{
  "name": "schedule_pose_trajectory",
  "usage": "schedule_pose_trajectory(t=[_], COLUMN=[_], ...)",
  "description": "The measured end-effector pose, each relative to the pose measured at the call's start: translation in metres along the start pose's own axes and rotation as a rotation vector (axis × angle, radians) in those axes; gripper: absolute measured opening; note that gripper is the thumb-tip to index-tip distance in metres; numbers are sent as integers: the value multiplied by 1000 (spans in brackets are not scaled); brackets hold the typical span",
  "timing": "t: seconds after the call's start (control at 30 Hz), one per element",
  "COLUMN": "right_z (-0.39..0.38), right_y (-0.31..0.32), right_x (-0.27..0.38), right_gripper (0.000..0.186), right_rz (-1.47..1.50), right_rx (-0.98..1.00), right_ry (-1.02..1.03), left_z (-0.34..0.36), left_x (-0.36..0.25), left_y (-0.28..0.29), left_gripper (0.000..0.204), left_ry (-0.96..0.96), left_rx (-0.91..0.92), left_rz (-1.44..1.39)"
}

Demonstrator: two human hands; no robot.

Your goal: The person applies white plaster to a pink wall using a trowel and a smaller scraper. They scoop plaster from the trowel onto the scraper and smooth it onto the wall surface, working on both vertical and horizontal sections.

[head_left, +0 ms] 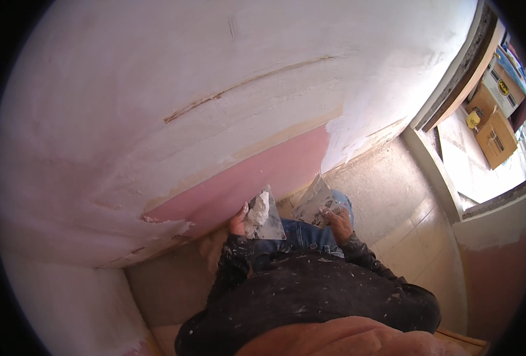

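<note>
My left hand (238, 221) grips a broad, flat putty knife (275, 225) near my lap, its handle hidden. A lump of white plaster (259, 212) lies on that blade. To the right, the fingers of my right hand (339, 223) close round a second wide putty knife (315, 196), whose blade is smeared with grey-white residue. Its blade points up toward the wall (156, 65), apart from the first one. In front of both blades, a bare pink patch (257, 178) shows low on the wall, with white plaster along its edges.
A long brown-edged groove (239, 90) runs across the wall above the pink patch. At right is a framed opening (447, 207), with a cardboard box (496, 139) and a yellow object (473, 118) beyond it. Tiled floor (414, 231) lies to my right.
</note>
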State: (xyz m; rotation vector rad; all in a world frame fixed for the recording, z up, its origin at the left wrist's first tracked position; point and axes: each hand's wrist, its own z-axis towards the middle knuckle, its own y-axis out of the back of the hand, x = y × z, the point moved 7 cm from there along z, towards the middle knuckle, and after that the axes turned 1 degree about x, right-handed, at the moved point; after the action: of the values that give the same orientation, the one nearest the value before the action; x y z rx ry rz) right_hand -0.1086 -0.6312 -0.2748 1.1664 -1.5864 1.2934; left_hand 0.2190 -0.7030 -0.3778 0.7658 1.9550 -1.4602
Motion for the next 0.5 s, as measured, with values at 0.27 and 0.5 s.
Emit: schedule_pose_trajectory(t=[0.27, 0.5], right_z=[5, -47], right_y=[24, -5], right_x=[8, 51], right_gripper=[36, 32], right_rz=[-1088, -860], right_rx=[-95, -529], right_ry=[646, 966], left_z=[-57, -85], left_x=[-23, -35], left_y=[-103, -120], left_gripper=[40, 38], left_ry=[541, -188], left_rx=[640, 217], left_rz=[-636, -411])
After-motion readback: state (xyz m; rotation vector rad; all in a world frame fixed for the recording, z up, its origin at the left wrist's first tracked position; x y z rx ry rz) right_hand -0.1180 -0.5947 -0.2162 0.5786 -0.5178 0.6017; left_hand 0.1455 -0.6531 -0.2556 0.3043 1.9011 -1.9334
